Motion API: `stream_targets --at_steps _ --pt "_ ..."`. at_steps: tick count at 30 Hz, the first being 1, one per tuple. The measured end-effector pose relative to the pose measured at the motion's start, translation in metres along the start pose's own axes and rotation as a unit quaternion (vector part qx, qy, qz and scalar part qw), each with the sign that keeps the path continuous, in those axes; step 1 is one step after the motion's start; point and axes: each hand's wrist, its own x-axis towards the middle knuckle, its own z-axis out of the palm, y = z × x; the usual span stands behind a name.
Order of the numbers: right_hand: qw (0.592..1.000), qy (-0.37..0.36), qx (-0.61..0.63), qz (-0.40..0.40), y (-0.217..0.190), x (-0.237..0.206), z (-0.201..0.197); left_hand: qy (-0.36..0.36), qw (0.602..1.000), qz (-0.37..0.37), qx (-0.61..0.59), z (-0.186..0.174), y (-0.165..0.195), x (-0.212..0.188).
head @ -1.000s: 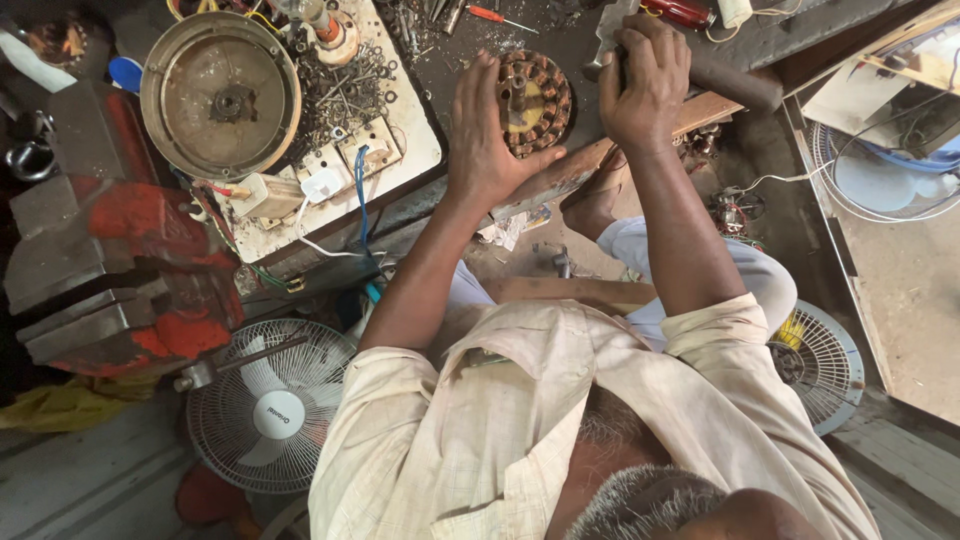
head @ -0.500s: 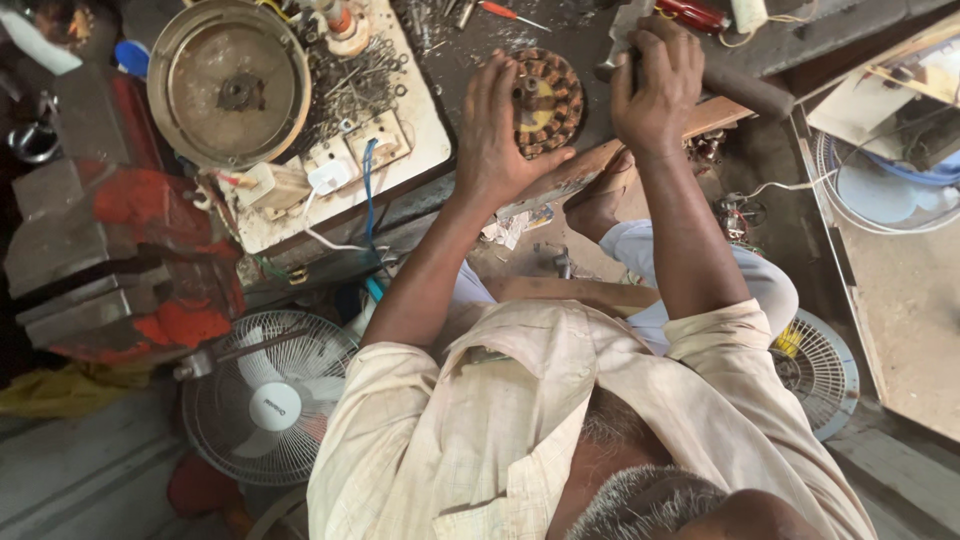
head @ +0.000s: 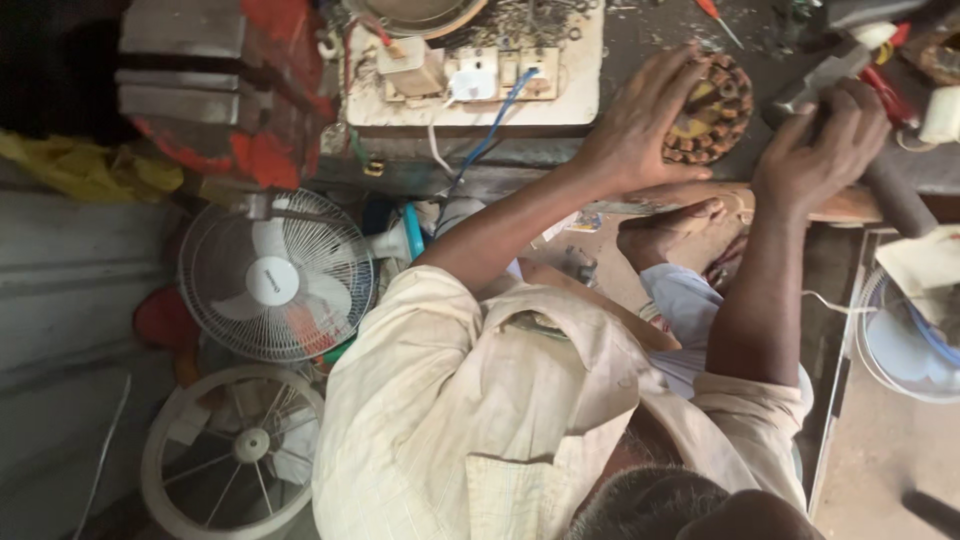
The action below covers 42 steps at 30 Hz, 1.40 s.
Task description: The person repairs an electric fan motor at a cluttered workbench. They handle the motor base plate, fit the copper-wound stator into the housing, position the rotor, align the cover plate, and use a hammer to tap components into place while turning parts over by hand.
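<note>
Since a second ago my view has slid right; both hands stay put. Left hand (head: 640, 125) lies spread, grip wide, palm pressing the round copper-wound motor stator (head: 712, 110) onto the gritty desk (head: 650, 30). Right hand (head: 825, 150), beside it, grips closed around a dark hammer handle (head: 890, 185).

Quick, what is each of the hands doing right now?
Left hand: open, spread flat on the round copper-wound motor part.
Right hand: closed around a dark tool handle on the bench.
</note>
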Motion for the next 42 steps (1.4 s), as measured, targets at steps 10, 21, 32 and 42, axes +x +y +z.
stream_targets --at_steps 10,21,32,42 --pt "1.0 -0.012 -0.004 0.017 0.005 -0.008 -0.002 0.005 0.999 0.03 -0.025 -0.014 0.006 -0.003" --pt "0.999 0.027 0.003 0.032 -0.002 -0.003 -0.006 -0.017 0.999 0.038 -0.005 -0.02 0.008 -0.006" --pt "0.997 0.031 0.009 0.07 -0.001 -0.016 -0.017 -0.05 0.996 0.063 0.041 -0.026 0.014 -0.009" --pt "0.998 0.027 0.017 0.047 0.024 -0.029 -0.002 -0.041 0.998 0.028 0.034 -0.015 0.013 -0.006"
